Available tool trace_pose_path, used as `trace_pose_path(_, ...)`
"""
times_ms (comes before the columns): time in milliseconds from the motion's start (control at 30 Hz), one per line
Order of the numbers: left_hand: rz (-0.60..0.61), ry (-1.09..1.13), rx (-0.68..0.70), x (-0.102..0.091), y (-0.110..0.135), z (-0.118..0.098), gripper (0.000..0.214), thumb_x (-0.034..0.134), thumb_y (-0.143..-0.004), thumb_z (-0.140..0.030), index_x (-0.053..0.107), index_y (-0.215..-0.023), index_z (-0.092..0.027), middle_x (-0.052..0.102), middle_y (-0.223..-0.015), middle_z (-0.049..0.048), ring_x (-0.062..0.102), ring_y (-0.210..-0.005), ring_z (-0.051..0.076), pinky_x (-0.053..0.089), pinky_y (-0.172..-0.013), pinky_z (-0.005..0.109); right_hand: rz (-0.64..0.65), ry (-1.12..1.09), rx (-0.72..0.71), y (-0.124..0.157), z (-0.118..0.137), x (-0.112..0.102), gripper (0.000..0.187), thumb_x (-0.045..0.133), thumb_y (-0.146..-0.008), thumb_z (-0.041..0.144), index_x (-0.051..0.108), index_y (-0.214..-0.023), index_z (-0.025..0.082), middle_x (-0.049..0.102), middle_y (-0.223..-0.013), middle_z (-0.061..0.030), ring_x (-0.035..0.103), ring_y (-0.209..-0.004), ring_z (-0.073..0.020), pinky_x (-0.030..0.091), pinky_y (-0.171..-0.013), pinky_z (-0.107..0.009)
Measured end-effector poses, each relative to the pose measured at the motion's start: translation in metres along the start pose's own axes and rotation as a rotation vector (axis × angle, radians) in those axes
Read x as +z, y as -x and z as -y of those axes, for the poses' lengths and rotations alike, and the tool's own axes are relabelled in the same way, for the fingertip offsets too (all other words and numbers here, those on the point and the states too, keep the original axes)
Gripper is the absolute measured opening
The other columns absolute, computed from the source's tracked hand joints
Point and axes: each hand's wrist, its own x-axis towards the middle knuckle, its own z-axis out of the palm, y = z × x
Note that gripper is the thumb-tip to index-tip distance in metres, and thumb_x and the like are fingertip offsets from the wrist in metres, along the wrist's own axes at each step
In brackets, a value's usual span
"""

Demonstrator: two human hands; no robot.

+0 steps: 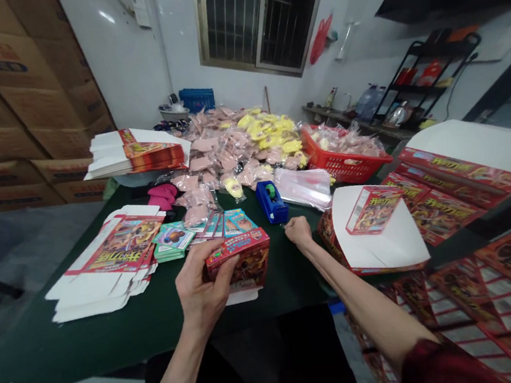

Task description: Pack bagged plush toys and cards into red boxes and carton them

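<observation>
My left hand grips a small red printed cardboard box by its near left side, thumb in front and fingers behind. A white flap shows under the box. My right hand is closed just in front of the blue tape dispenser, which carries a green-cored roll. Whatever its fingertips pinch is too small to make out. Behind the box lie colourful printed cards and a teal card stack. Flattened red-and-white cartons are piled to the left.
Bagged pink and yellow toys are heaped at the back, beside a red basket. Clear plastic sleeves lie behind the dispenser. On the right, a display carton bears one small box; many more printed boxes are stacked there.
</observation>
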Motion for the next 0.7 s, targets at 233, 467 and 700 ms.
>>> trace_pose_path(233,-0.031,-0.009,-0.075,0.004,0.006,-0.003,0.035,0.071,-0.073,-0.02,0.058,-0.106,-0.018,0.066,-0.096,0.004,0.064,-0.084,0.015,0.052,-0.079,0.028,-0.04,-0.375,-0.158,0.106,0.044,-0.029,0.024,0.046,-0.09,0.036,0.055,-0.077,0.017,0.049,-0.06,0.0046,0.046,-0.054,-0.0081,0.04,-0.052,-0.021)
trace_pose_path(467,-0.016,-0.054,0.047,0.0,0.007,-0.011,0.042,0.072,-0.072,-0.019,0.055,-0.11,-0.018,0.066,-0.095,0.0039,0.065,-0.083,0.014,0.052,-0.073,0.023,0.272,-0.965,-0.088,0.17,0.09,-0.017,0.029,0.064,-0.075,0.037,0.052,-0.057,0.017,0.039,-0.043,0.0086,0.032,-0.037,-0.0047,0.027,-0.037,-0.019)
trace_pose_path(700,0.404,-0.135,0.284,-0.017,-0.015,-0.009,0.032,0.053,-0.086,-0.018,0.058,-0.117,-0.024,0.053,-0.083,0.0014,0.056,-0.069,0.01,0.047,-0.059,0.019,0.272,-0.914,-0.005,0.159,0.091,-0.011,0.039,0.069,-0.066,0.042,0.046,-0.047,0.018,0.038,-0.035,0.0087,0.031,-0.03,-0.0039,0.025,-0.031,-0.018)
